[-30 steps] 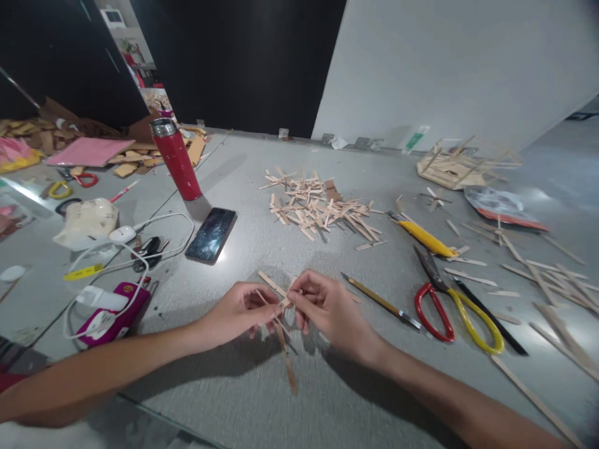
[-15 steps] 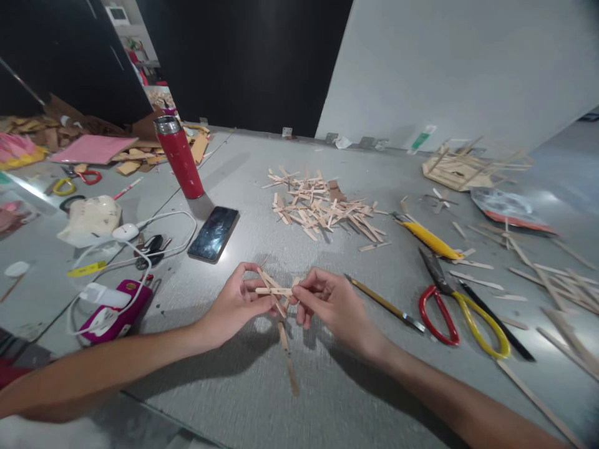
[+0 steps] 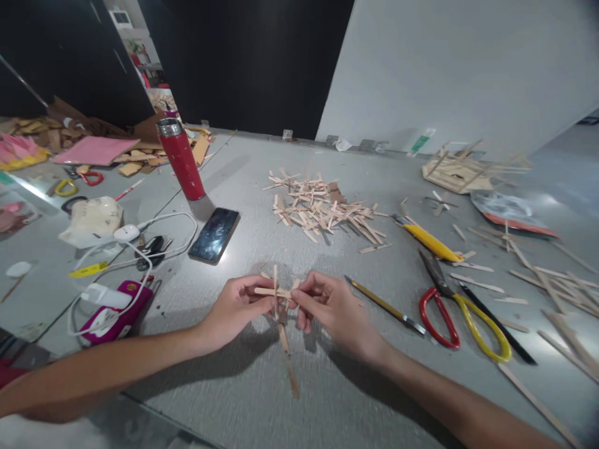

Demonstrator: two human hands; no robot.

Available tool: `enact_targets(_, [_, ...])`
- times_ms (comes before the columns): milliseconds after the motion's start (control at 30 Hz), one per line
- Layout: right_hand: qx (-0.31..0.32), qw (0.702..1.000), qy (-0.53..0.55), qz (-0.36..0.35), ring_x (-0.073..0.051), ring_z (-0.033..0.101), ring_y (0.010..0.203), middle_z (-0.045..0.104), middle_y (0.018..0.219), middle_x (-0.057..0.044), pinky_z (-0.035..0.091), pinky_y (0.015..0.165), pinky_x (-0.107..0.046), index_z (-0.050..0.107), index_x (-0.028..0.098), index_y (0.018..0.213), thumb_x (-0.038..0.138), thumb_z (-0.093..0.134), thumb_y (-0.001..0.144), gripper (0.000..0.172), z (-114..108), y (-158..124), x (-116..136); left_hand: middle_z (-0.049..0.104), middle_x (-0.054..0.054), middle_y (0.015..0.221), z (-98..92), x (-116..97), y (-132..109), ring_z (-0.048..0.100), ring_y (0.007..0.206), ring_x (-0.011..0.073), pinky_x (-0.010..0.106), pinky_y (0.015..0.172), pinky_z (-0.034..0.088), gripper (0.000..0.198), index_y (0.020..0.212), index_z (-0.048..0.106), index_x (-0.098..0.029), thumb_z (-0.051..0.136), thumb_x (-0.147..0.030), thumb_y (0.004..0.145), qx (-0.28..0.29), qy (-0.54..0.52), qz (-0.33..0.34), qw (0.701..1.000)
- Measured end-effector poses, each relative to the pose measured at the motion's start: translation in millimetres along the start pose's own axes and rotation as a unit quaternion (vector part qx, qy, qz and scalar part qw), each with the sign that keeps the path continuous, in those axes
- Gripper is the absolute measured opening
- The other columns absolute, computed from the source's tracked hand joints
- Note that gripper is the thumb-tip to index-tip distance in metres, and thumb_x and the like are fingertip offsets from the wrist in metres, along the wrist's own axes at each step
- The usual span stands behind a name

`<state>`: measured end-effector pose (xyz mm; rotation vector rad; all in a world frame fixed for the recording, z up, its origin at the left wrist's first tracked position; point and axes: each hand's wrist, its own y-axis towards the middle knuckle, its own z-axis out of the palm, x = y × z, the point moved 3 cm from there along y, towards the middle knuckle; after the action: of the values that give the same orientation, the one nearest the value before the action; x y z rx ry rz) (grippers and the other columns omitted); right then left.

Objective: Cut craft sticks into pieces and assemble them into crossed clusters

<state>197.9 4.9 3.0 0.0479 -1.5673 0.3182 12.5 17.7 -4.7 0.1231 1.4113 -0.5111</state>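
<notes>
Both of my hands meet over the near middle of the table around a small piece built of crossed wooden craft sticks (image 3: 272,292). My left hand (image 3: 241,305) is closed on its left side, the thumb pressing near an upright stick. On the right side, my right hand (image 3: 327,302) pinches the end of the crosswise stick between thumb and fingers. A longer joined strip of sticks (image 3: 287,362) hangs or lies below the piece, toward me; whether it touches the table I cannot tell. Beyond my hands lies a loose pile of craft sticks (image 3: 327,209).
Right of my hands lie a yellow craft knife (image 3: 388,307), red-and-yellow-handled scissors (image 3: 440,312), a yellow cutter (image 3: 433,242) and scattered sticks. A phone (image 3: 214,236), a red bottle (image 3: 181,159) and a purple power strip (image 3: 116,312) with cables are on the left. A stick frame (image 3: 456,171) stands at back right.
One stick in the piece has turned from a slant to nearly upright, crossing the crosswise stick. Both hands keep their hold and have hardly moved.
</notes>
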Motion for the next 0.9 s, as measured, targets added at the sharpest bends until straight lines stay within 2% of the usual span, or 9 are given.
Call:
enact_targets(200, [-0.003,1.0,0.0,-0.002,-0.012,0.063,0.046,0.07,0.067,0.0,0.052,0.045,-0.026,0.052,0.022,0.075,0.056,0.078,0.083,0.043,0.5,-0.1,0.8,0.078,0.008,0.088,0.6,0.2,0.2,0.072,0.077,0.0198,0.032,0.073,0.058,0.039,0.098,0.075,-0.013,0.089,-0.041,0.074,0.006,-0.033,-0.005,0.999])
enact_targets(533, [0.005,1.0,0.0,-0.006,-0.013,0.063,0.047,0.072,0.071,-0.001,0.052,0.045,-0.026,0.052,0.022,0.075,0.055,0.077,0.084,0.043,-1.4,0.6,2.1,0.08,0.009,0.089,-1.4,1.5,0.9,0.073,0.073,0.0189,0.032,0.072,0.059,0.037,0.096,0.076,-0.013,0.09,-0.04,0.075,-0.008,-0.024,-0.003,1.0])
enact_targets(800, [0.053,0.999,-0.002,0.007,-0.012,0.061,0.047,0.07,0.068,-0.001,0.049,0.045,-0.025,0.054,0.021,0.076,0.058,0.075,0.085,0.044,6.1,-3.0,-4.1,0.08,0.007,0.083,3.3,0.5,-2.7,0.073,0.072,0.0169,0.027,0.069,0.057,0.024,0.092,0.08,-0.014,0.087,-0.033,0.079,0.044,-0.007,-0.018,0.999])
enact_targets(900, [0.032,0.998,-0.053,-0.022,-0.013,0.06,0.05,0.07,0.071,0.0,0.047,0.047,-0.025,0.059,0.021,0.091,0.051,0.071,0.091,0.033,3.8,-4.5,-2.7,0.08,0.007,0.082,5.0,-0.9,-3.2,0.073,0.072,0.0174,0.027,0.068,0.057,0.023,0.094,0.082,-0.014,0.085,-0.033,0.082,0.053,0.006,-0.02,0.998])
